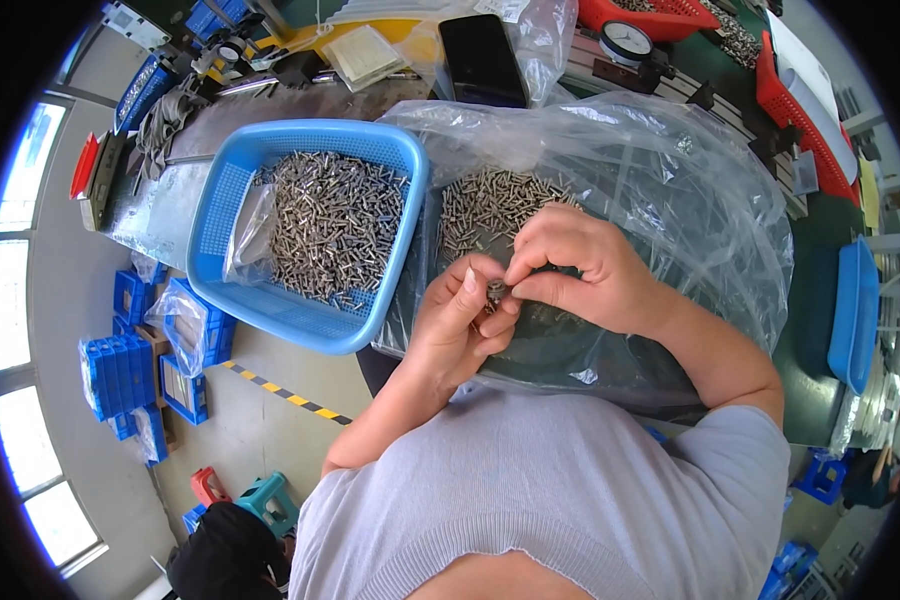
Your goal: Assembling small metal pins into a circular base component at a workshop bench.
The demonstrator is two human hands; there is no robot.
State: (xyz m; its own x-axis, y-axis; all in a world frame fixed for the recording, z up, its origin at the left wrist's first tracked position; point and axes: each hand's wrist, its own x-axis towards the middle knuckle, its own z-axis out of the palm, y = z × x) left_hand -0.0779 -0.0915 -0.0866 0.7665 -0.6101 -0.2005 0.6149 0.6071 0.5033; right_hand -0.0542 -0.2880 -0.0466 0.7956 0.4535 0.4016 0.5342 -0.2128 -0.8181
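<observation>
My left hand (460, 318) is closed, palm up, around several small metal pins (494, 292) that show between its fingers. Thumb and forefinger of my right hand (582, 268) pinch together right at those pins, touching the left fingertips. What exactly the right fingers grip is too small to make out. Just beyond both hands, a pile of metal pins (495, 205) lies on a clear plastic sheet (670, 190). To the left stands a blue plastic basket (305, 128), holding many more metal pins (335, 225) and a clear plastic bag (250, 232).
A black phone (482, 60) lies at the back, beside a dial gauge (626, 40). Red baskets (805, 120) stand at the far right, with a blue tray (853, 315) nearer. Blue crates (120, 375) are stacked on the floor at left. Another person (228, 555) is at lower left.
</observation>
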